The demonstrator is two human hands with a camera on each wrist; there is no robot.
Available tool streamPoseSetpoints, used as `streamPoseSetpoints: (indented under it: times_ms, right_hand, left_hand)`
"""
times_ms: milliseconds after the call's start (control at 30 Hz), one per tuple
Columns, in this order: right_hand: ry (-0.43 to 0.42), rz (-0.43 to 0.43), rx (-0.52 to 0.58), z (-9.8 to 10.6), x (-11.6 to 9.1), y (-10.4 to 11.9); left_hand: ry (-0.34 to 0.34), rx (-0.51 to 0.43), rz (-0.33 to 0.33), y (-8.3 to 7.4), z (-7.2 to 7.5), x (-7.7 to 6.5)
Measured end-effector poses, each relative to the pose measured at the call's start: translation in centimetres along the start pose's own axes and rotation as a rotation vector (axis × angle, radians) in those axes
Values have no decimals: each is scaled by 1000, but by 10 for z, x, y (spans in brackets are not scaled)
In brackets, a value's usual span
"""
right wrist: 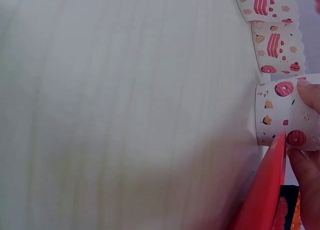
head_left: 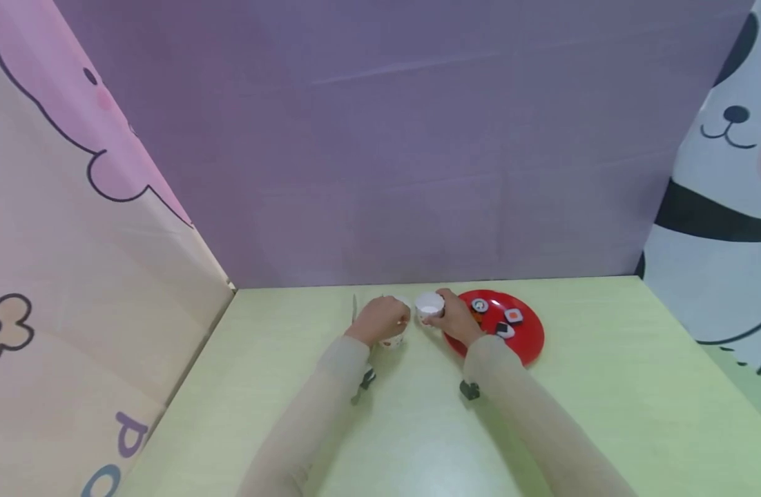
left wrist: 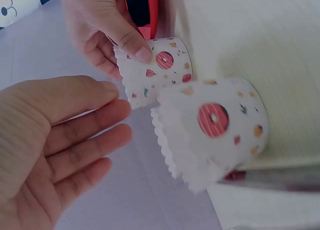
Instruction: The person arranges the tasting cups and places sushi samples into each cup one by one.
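Observation:
My right hand [head_left: 458, 321] grips a white paper baking cup [head_left: 429, 305] printed with pink doughnuts, its thumb on the near side in the left wrist view. The cup stands on the table beside the red plate [head_left: 530, 345]. My left hand [left wrist: 65, 140] holds nothing; its fingers are loosely extended, the thumb close to the index fingertip. Just in front of those fingertips, apart from them, is a second similar cup [left wrist: 215, 125] with a scalloped rim. In the right wrist view two cups, one nearer [right wrist: 279, 48] and one farther [right wrist: 267, 5], line up beyond the gripped one [right wrist: 272, 112].
On the plate lie several sushi-like pieces, among them a white-and-orange one [head_left: 514, 315] and a black-and-white one [head_left: 505, 330]. A slim metallic utensil [left wrist: 280, 179] lies left of the cups. A purple-grey wall [head_left: 418, 172] rises behind the pale table [head_left: 411, 442].

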State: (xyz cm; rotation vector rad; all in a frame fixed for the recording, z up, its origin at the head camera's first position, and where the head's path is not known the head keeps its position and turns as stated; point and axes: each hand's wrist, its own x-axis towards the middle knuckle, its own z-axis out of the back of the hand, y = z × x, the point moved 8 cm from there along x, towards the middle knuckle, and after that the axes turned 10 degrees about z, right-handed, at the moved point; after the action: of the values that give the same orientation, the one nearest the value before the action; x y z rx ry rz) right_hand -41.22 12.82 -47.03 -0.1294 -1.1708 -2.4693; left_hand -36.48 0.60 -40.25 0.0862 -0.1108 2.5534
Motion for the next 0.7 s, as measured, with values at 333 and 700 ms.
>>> streamPoseSetpoints:
  times_ms: [333, 700]
  right_hand:
    - [6, 56, 42, 0, -4, 6]
    - [12, 48, 33, -4, -5, 5]
  left_hand:
    - [-59, 45, -11, -17, 4, 22]
    - [-52, 25, 73, -19, -9, 36]
